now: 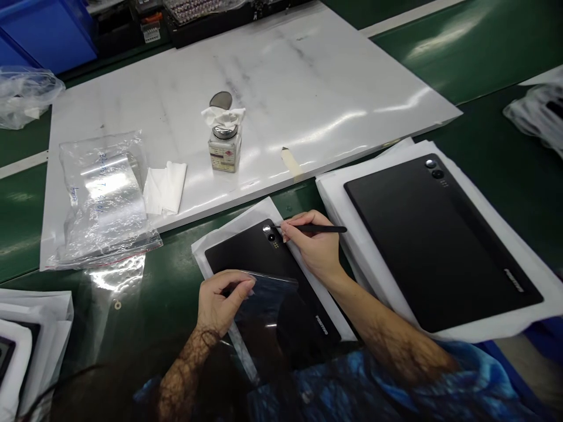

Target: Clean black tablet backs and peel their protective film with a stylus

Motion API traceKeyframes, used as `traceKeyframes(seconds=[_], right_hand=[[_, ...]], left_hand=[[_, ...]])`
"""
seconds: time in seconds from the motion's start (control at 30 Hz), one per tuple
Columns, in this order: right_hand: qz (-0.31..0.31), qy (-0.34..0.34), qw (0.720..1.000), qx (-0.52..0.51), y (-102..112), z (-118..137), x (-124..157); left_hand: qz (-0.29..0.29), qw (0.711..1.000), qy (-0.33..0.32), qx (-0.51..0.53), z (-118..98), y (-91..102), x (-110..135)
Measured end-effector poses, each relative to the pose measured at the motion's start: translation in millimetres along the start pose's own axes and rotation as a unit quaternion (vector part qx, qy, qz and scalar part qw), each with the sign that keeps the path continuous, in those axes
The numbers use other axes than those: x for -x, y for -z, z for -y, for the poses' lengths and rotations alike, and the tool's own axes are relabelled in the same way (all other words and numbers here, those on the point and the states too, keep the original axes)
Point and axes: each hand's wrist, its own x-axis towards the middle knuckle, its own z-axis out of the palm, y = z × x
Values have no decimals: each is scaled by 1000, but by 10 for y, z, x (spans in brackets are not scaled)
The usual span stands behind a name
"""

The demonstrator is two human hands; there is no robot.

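A small black tablet [250,255] lies back-up on a white sheet in front of me, its camera lens at the far corner. My right hand [314,246] is closed on a thin black pen-like tool [314,228], whose tip touches the lens area. My left hand [217,305] pinches a clear protective film [277,305] that is partly lifted over the tablet's near half. A larger black tablet [440,246] rests back-up on white foam to the right.
A white board [272,76] covers the green table [132,305] beyond. On it stand a small bottle [225,149] stuffed with white cloth, a folded white cloth [165,187] and a clear plastic bag [103,199]. Blue bins [48,29] sit far left.
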Motion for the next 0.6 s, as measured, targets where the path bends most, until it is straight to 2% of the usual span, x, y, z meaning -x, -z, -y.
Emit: traceKeyframes(seconds=[0.23,0.4,0.5,0.57,0.6], right_hand=[[0,28,1000,-3,-11,-26,10],[-6,72,997,-7,-2,-97,-14],[-18,105,994,-11,71,-20,40],[11,133,991,19,133,106,154],[53,154,985,48,158,179,232]], left_hand=[[1,1000,4,3,-19,-4,-8],[-2,1000,7,9,-4,-4,-1],[-1,1000,11,13,14,-8,3],[6,1000,12,14,18,-7,3],[9,1000,12,13,14,-5,2]])
